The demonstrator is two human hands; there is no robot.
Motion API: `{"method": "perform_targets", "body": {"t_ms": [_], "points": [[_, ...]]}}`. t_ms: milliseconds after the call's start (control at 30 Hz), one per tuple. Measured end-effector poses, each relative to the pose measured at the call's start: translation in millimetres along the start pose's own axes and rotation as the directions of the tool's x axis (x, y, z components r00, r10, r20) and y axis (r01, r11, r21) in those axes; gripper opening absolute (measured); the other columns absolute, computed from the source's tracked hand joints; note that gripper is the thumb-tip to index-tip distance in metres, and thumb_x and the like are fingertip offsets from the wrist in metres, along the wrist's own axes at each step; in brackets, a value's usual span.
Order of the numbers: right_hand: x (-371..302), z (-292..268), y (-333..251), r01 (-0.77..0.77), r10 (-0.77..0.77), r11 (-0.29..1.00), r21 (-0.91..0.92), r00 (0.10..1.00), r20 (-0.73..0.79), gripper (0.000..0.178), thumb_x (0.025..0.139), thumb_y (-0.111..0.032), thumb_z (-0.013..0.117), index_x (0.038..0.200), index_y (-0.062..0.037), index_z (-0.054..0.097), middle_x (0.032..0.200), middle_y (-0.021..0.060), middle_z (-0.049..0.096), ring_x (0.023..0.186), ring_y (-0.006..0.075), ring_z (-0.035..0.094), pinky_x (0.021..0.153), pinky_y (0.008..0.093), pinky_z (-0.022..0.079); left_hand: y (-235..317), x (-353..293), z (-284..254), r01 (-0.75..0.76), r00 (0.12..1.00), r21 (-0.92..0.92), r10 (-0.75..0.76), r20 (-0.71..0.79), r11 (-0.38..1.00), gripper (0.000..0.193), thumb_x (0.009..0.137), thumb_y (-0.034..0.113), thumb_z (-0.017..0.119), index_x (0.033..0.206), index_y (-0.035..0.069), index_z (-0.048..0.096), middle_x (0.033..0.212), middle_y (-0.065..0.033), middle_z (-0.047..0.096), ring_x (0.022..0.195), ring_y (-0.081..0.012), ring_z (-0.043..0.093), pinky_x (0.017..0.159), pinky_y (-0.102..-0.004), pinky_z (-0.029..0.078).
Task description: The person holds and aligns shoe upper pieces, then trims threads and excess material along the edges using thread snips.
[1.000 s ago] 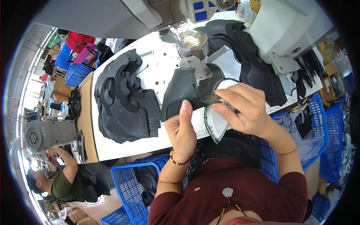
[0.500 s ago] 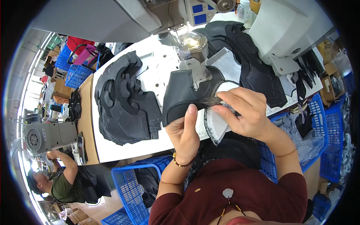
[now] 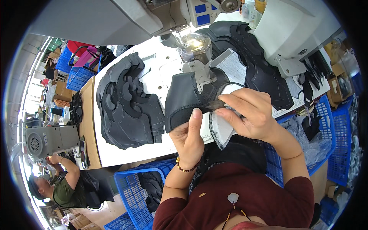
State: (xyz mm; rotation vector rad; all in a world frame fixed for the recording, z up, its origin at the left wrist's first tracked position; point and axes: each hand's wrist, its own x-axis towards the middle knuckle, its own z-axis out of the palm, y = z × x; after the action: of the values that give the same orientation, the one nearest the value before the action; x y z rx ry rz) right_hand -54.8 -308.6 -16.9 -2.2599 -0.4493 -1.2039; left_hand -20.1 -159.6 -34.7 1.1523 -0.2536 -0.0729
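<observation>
Black stitched piece (image 3: 182, 90) gripped in left hand (image 3: 188, 138), under thumb, above white table (image 3: 113, 153) | with right hand (image 3: 255, 119), pinched slim dark tool (image 3: 216, 105) between closed thumb and forefinger | saw black panels (image 3: 128, 111) left, sewing machine (image 3: 168, 17) far, blue basket (image 3: 132, 205) near left

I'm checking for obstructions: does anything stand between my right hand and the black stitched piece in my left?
Only the slim dark tool pinched in the right hand, its tip at the black stitched piece. Nothing else visible intervenes; the left hand grips the near edge.
</observation>
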Motion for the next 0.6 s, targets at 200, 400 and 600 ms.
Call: {"method": "perform_targets", "body": {"t_ms": [200,400,600], "points": [[3,1,4,-0.01,0.01,1.0,0.029,1.0,0.025,0.022,0.064,-0.013,0.071,0.079,-0.0005,0.06,0.062,0.0048,0.052,0.047,0.0165,0.051,0.04,0.0256,0.04,-6,2,-4,-0.126,0.984,-0.001,0.126,0.123,0.992,0.016,0.086,0.004,0.05,0.094,-0.005,0.06,0.099,-0.011,0.059,0.091,-0.0133,0.054,0.083,-0.0274,0.041],[4,2,6,-0.024,0.022,0.999,0.041,0.998,0.054,0.02,0.065,-0.013,0.07,0.077,-0.0016,0.06,0.059,0.0038,0.051,0.046,0.0165,0.051,0.039,0.0258,0.039,-8,3,-4,-0.219,0.975,0.093,0.214,0.06,0.971,0.016,0.085,0.003,0.051,0.093,-0.006,0.061,0.096,-0.01,0.06,0.088,-0.0118,0.054,0.081,-0.0258,0.041],[11,-4,5,0.007,-0.011,0.998,0.06,0.998,0.06,0.019,0.065,-0.012,0.07,0.076,-0.0015,0.059,0.057,0.0043,0.052,0.046,0.0167,0.051,0.039,0.0265,0.039,-12,10,-2,-0.29,0.944,0.272,0.321,-0.077,0.918,0.016,0.085,0.008,0.054,0.084,-0.006,0.063,0.08,-0.0065,0.062,0.071,-0.0077,0.055,0.065,-0.0201,0.043]]}}
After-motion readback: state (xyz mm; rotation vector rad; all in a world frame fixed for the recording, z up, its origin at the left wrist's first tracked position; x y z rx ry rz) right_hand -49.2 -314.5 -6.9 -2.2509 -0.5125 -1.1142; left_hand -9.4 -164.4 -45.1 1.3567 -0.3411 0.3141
